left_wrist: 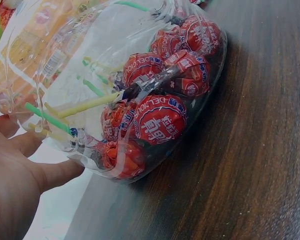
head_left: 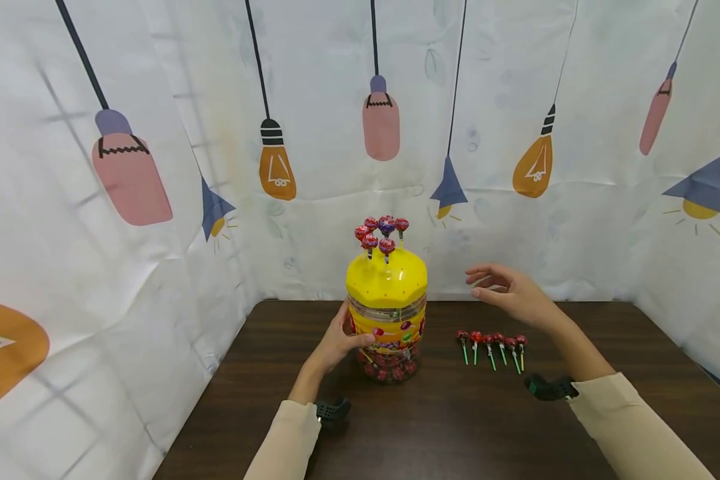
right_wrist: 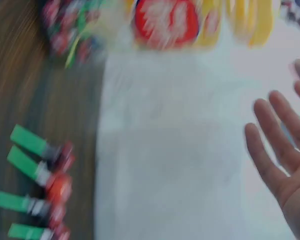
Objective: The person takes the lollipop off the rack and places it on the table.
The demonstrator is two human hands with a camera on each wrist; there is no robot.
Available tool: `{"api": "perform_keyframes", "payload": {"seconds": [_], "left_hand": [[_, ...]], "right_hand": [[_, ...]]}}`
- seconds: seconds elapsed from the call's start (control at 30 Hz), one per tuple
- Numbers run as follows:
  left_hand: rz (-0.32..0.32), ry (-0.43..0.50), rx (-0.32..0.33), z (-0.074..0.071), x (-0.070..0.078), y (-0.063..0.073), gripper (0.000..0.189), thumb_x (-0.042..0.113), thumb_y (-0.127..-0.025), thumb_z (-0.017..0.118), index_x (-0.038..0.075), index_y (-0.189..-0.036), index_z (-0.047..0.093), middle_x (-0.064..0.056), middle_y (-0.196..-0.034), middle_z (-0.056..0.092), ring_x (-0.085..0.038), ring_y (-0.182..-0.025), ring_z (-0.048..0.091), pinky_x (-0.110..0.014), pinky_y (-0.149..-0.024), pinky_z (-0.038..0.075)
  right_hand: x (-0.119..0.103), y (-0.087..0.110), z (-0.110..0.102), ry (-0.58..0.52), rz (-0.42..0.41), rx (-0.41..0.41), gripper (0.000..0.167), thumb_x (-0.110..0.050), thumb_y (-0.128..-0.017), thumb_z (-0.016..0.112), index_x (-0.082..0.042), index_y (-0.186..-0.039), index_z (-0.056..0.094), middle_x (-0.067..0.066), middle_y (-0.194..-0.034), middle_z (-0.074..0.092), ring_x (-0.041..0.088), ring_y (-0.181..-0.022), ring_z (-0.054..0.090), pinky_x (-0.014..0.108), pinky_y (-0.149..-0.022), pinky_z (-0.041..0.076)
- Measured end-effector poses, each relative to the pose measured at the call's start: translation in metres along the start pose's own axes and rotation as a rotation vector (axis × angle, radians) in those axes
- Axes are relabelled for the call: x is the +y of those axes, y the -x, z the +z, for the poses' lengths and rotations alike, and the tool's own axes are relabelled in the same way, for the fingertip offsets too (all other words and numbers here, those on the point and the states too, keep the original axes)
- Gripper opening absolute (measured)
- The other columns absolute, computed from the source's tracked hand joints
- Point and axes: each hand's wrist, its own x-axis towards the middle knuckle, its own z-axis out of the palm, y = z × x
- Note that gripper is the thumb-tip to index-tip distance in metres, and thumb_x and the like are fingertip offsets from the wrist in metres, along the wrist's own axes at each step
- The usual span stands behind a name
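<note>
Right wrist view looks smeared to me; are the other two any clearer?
Right wrist: blurred, with the loose lollipops and jar soft-edged; head: fairly sharp, small glare on the yellow lid; left wrist: wrapper lettering readable, reflections streaking the clear plastic.

Left hand, lower left of frame, grips clear jar extending from upper left to centre. Red-wrapped lollipops visible inside; sticks green and yellow. Barcoded label, upper left. Dark wood-grain tabletop at right.
</note>
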Motion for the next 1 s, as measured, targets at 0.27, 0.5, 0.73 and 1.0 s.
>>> {"api": "perform_keyframes", "payload": {"seconds": [0.27, 0.5, 0.73, 1.0], "left_hand": [[0.005, 0.021, -0.01, -0.001, 0.0, 0.0, 0.091, 0.031, -0.091, 0.08, 0.034, -0.161, 0.022, -0.009, -0.15, 0.049, -0.019, -0.13, 0.057, -0.038, -0.109, 0.052], [-0.012, 0.005, -0.02, 0.001, 0.0, -0.001, 0.086, 0.031, -0.092, 0.078, 0.033, -0.159, 0.024, -0.007, -0.15, 0.049, -0.021, -0.131, 0.056, -0.041, -0.112, 0.05], [-0.015, -0.005, -0.007, 0.0, 0.0, -0.001, 0.085, 0.03, -0.093, 0.077, 0.034, -0.159, 0.025, -0.007, -0.15, 0.049, -0.024, -0.132, 0.056, -0.044, -0.112, 0.049], [-0.012, -0.009, -0.01, 0.0, 0.002, 0.001, 0.086, 0.031, -0.093, 0.076, 0.036, -0.16, 0.023, -0.004, -0.153, 0.047, -0.024, -0.136, 0.052, -0.048, -0.116, 0.045]], "right_hand": [[-0.064, -0.032, 0.042, -0.209, -0.211, 0.159, 0.039, -0.006, -0.096, 0.069, -0.005, -0.134, 0.062, 0.021, -0.125, 0.067, 0.012, -0.109, 0.069, 0.02, -0.091, 0.058], [-0.095, -0.051, 0.069, -0.236, -0.255, 0.16, 0.043, -0.009, -0.096, 0.071, -0.009, -0.138, 0.06, 0.015, -0.126, 0.068, 0.025, -0.11, 0.07, 0.031, -0.094, 0.06], [-0.107, -0.069, 0.084, -0.258, -0.279, 0.185, 0.042, -0.007, -0.096, 0.07, -0.011, -0.137, 0.062, 0.014, -0.123, 0.066, 0.028, -0.106, 0.069, 0.037, -0.092, 0.061], [-0.109, -0.079, 0.089, -0.233, -0.286, 0.205, 0.036, -0.007, -0.095, 0.071, -0.008, -0.131, 0.066, 0.015, -0.116, 0.067, 0.026, -0.096, 0.07, 0.027, -0.08, 0.06]]}}
